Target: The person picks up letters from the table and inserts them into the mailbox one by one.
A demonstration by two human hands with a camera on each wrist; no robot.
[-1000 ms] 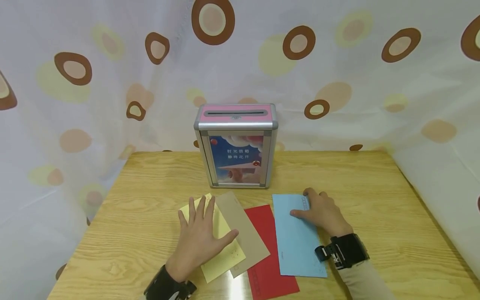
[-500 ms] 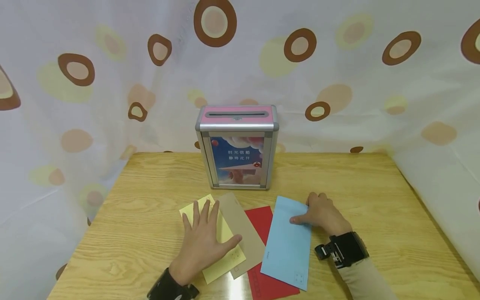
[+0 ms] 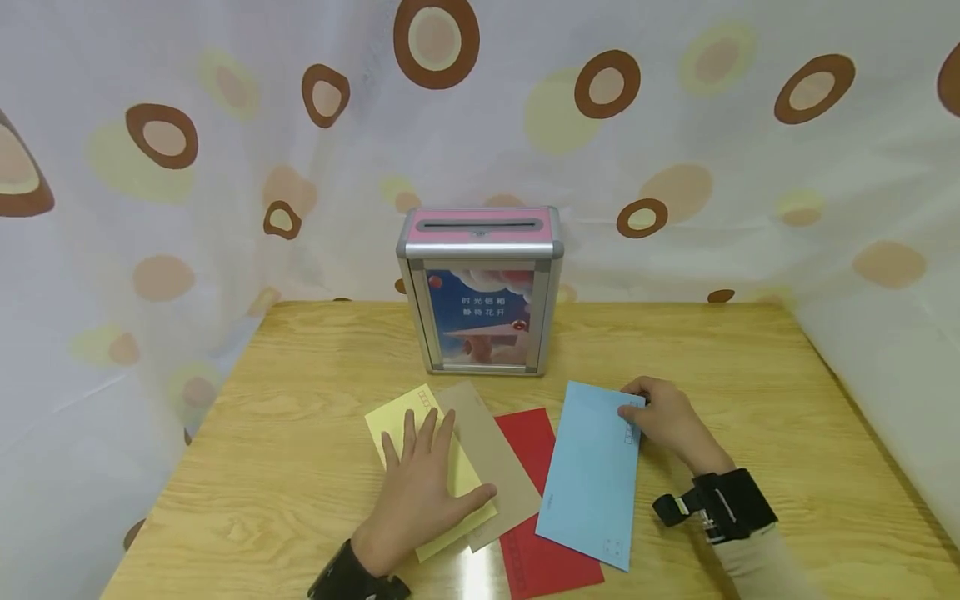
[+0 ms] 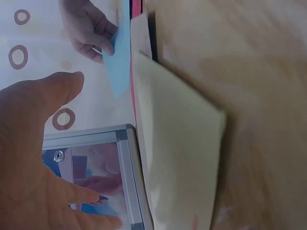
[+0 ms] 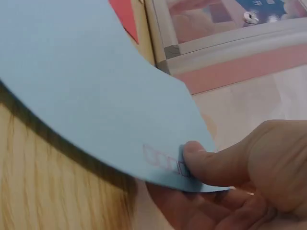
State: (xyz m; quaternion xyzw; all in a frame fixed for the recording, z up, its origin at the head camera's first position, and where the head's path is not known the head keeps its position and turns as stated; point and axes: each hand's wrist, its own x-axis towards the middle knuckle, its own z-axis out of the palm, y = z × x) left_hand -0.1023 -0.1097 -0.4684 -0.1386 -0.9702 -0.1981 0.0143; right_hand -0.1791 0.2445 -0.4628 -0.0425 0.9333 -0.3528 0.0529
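My right hand point(image 3: 670, 423) pinches the upper right corner of a light blue envelope point(image 3: 588, 475), thumb on top and fingers beneath. In the right wrist view the blue envelope point(image 5: 91, 91) bends, its held end lifted off the wood. With fingers spread, my left hand point(image 3: 420, 492) is over a yellow envelope point(image 3: 402, 410); whether it touches the paper I cannot tell. Partly under the yellow one lies a tan envelope point(image 3: 495, 462). A red envelope point(image 3: 528, 442) lies between the tan and blue ones, partly covered by both.
A pink-topped, silver-framed letter box point(image 3: 480, 292) with a slot in its top stands upright behind the envelopes. The wooden table point(image 3: 300, 417) ends at a patterned curtain point(image 3: 480, 125) at the back and sides.
My right hand has taken hold of the blue envelope's corner; the envelope first swung left over the red one, then shifted back right. The left hand stays over the yellow envelope.
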